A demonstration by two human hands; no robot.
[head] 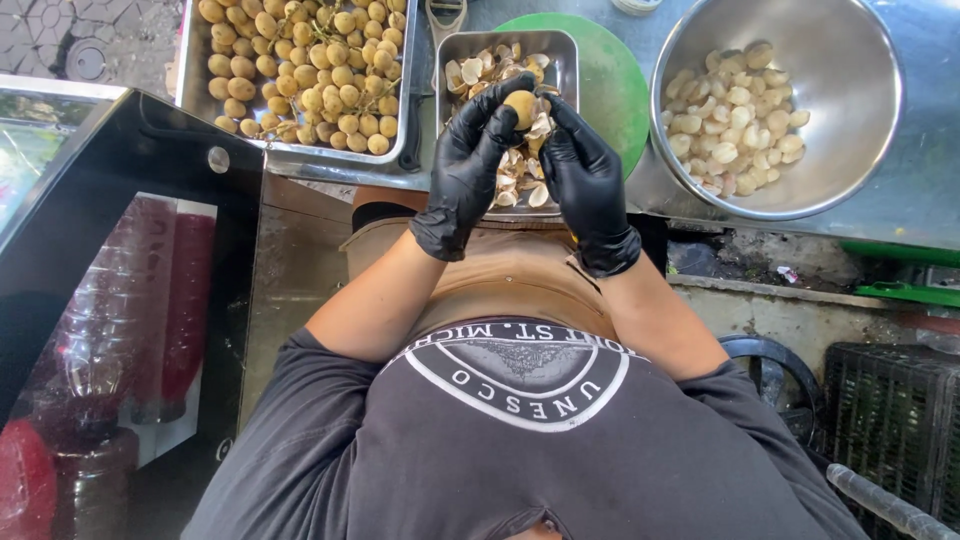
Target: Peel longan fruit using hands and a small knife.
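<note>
Steel counter (900, 200) carries the work: both gloved hands, left hand (468, 165) and right hand (585, 175), pinch one unpeeled longan (520, 108) over the shell tray (560, 45). Peeled fruit (735, 115) partly fills the steel bowl (860, 60); a full tray of unpeeled longans (300, 70) remains.

This looks like a street-side fruit stall or small food-prep stand, set outdoors. A worn steel surface (920, 190) carries bulk produce: a metal tray (190, 90) heaped with small tan round fruit (310, 70) at its far left corner, a smaller tray of shells (500, 60) on a green round board (610, 90), and a big steel bowl (860, 60) of peeled pale fruit flesh (735, 115) toward the right edge. Patterned paving stones (60, 45) show beyond the surface. A dark plastic crate (890, 420) sits on the ground, and bottles of red liquid (120, 330), possibly drinks for sale, stand at the left.
</note>
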